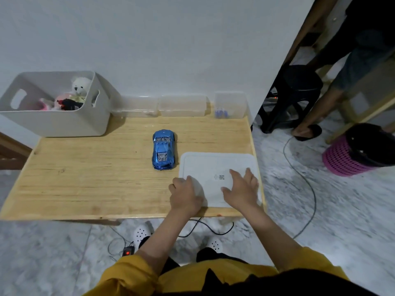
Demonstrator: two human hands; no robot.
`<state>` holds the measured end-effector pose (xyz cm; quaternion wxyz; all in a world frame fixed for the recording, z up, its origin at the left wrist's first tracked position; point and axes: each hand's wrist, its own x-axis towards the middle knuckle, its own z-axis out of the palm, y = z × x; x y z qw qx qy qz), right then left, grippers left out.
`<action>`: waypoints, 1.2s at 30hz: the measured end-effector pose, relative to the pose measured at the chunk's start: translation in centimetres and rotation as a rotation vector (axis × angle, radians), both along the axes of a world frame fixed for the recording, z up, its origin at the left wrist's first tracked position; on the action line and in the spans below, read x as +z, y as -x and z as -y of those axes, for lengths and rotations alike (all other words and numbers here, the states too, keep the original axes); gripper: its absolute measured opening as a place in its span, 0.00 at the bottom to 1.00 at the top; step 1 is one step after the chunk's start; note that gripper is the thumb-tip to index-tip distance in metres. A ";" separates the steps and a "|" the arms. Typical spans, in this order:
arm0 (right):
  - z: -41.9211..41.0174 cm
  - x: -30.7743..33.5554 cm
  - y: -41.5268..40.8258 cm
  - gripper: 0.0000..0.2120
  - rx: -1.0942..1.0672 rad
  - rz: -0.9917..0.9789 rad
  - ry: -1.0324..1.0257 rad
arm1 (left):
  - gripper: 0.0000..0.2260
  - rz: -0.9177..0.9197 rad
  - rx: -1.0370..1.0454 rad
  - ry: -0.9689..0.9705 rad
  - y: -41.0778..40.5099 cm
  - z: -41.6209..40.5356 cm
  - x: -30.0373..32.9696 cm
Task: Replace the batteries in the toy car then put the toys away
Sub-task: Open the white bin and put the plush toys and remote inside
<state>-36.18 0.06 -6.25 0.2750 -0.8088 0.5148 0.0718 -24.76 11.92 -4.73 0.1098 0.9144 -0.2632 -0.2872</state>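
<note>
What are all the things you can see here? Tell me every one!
toy car: one, shiny blue, middle of the table
table: one, light wood, against the wall
white mat: one, near right corner of the table, under both hands
bin: one, pale grey, far left corner of the table
teddy bear: one, white, inside the bin with other toys
clear boxes: three, see-through, along the wall
small blue things: a few, in the rightmost clear box; too small to tell what
basket: one, pink, on the floor at right
stool: one, black, on the floor
left hand: on the mat's left edge
right hand: flat on the mat
</note>
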 end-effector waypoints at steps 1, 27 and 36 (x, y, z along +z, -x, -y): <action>-0.1 0.0 -0.2 0.30 0.000 0.000 0.005 | 0.30 -0.003 -0.004 0.006 0.0 -0.1 -0.1; 0.1 1.3 0.7 0.46 -0.265 0.045 0.035 | 0.29 -0.030 -0.024 0.102 -1.0 -0.8 0.4; 1.0 6.4 -1.0 0.46 -0.266 0.222 0.225 | 0.27 0.117 0.070 0.339 -2.8 0.9 5.6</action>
